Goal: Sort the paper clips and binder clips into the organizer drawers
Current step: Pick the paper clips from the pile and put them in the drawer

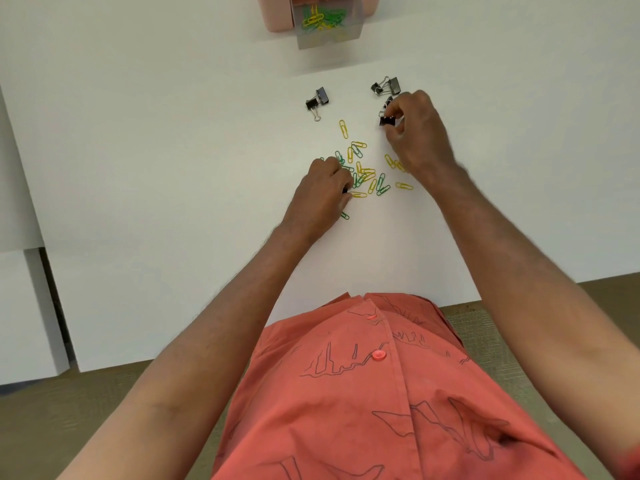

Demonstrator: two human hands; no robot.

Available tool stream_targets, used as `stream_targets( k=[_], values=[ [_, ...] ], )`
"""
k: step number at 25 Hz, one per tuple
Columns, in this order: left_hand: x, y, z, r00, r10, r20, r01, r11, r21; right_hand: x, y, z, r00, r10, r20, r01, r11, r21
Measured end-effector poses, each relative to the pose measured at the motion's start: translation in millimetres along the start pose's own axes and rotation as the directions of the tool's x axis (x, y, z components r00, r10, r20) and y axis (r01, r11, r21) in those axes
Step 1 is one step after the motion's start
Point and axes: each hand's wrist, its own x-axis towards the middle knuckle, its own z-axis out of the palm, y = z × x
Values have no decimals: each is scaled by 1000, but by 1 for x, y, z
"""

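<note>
A pile of yellow and green paper clips [363, 173] lies on the white table [173, 150]. My left hand [322, 192] rests on the pile's left side with its fingers curled; something dark shows at its fingertips, but what it grips I cannot tell. My right hand [415, 133] pinches a black binder clip [387, 120]. Two more black binder clips [318, 99] lie to the upper left, and a small cluster of binder clips [387, 85] sits just beyond my right hand. The pink organizer [277, 15] stands at the far edge, its clear drawer [329, 32] pulled out and holding paper clips.
The table's near edge runs across the lower left, with a second white surface [20, 306] beside it at the left. My coral shirt [381, 393] fills the bottom of the view above brown carpet [86, 410].
</note>
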Motion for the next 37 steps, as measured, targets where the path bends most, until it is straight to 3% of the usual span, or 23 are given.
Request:
stream_targets(
  k=[5,8,11,13,15,22,27,29,33,37],
  values=[
    [2,0,-1,1000,11,-11,-11,999,37,10,0,9,1000,2,-27,-1,1000,28],
    [1,-1,-1,998,13,-61,-12,1000,17,6,-12,15,994,-81,-72,86,994,70],
    [-1,-1,1,996,-28,-85,28,1000,-4,3,-28,29,960,-266,84,268,963,-12],
    [-3,-1,2,995,-75,-70,76,997,17,1,-31,38,917,-315,243,346,934,-92],
    [-4,0,2,991,-126,-50,126,992,10,-4,-25,44,902,-329,279,377,915,-142],
    [-3,3,4,988,-148,-51,150,987,57,-48,-5,30,929,-298,218,326,940,-104],
    [-1,1,-8,960,-159,-230,155,987,-39,-66,6,21,994,-97,-53,96,995,-23],
    [9,-5,-21,954,-201,-221,170,973,-153,-72,14,29,994,-12,-109,10,1000,-23],
    [35,-15,-41,997,-77,-20,73,983,-168,-79,17,42,996,-21,-91,17,998,-53],
    [57,-24,-39,988,-104,-117,85,984,-158,-72,7,43,997,-66,27,68,995,-72]
  ],
)
